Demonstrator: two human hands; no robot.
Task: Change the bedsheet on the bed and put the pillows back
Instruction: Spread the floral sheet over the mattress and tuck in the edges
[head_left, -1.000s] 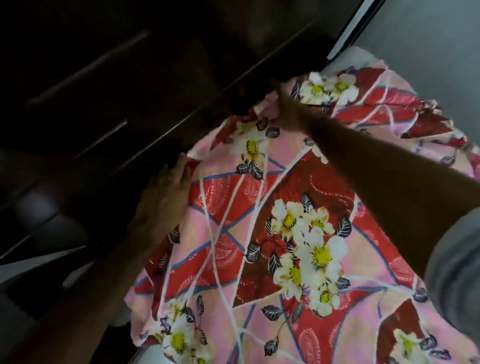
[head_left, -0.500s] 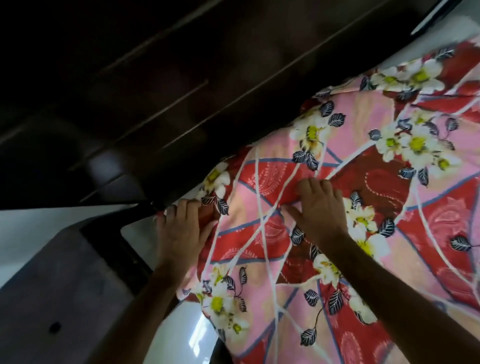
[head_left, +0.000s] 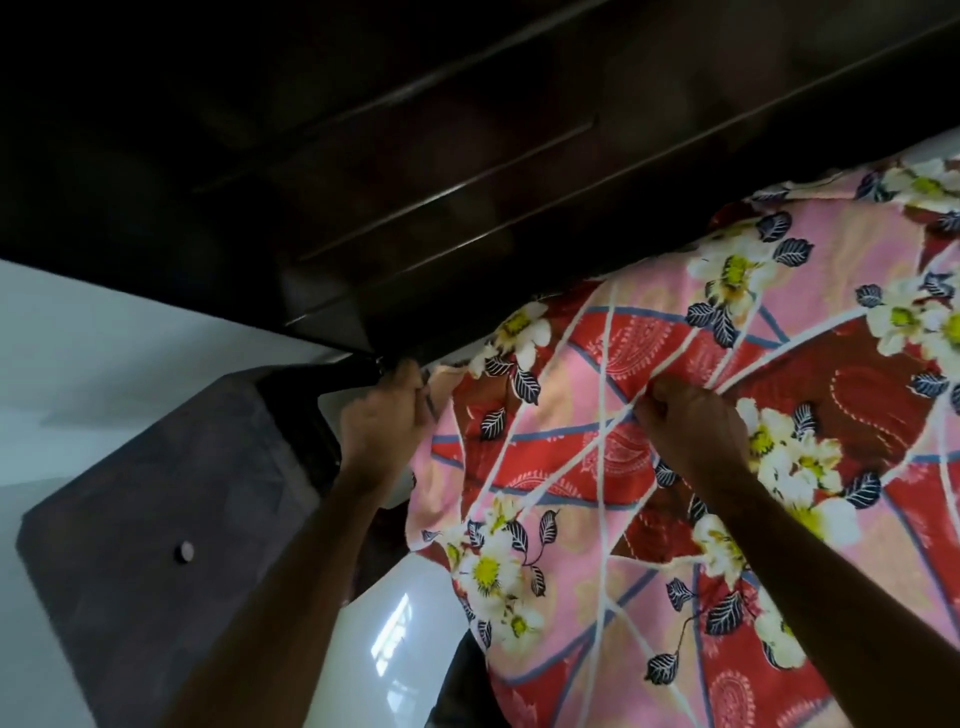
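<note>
Head view: pink-and-red floral cotton bedsheet (head_left: 649, 467) draped over bed corner beside dark wooden headboard (head_left: 467, 182). Left hand (head_left: 382, 421) grips sheet edge; right hand (head_left: 691, 426) pinches fold. Tucking unfinished; pillows unseen, likely outstanding.

I see my left hand (head_left: 382, 415) and right hand (head_left: 688, 423) grab the flowery bedsheet (head_left: 597, 467) by the dark headboard (head_left: 467, 182).
</note>
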